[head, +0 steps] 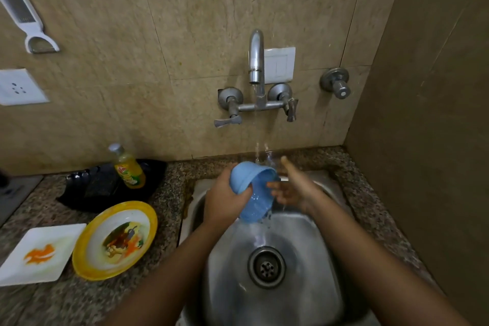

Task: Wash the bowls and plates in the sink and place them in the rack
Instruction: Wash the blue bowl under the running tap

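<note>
We hold the bowl point(250, 182) tipped sideways above the sink point(312, 288), under the tap's point(256, 61) stream. Our left hand point(225, 202) grips its base, fingers curled round it. Our right hand point(292, 189) is spread, its fingertips point(274, 185) at the bowl's mouth.

The left forearm point(169, 272) and right forearm point(370, 259) are bare from the wrist to the frame's lower edge; the left hand point(225, 201) and right hand point(291, 190) are bare as well; the right hand's fingers point(276, 188) are blurred and possibly wet, though the view is too soft to be sure.
</note>
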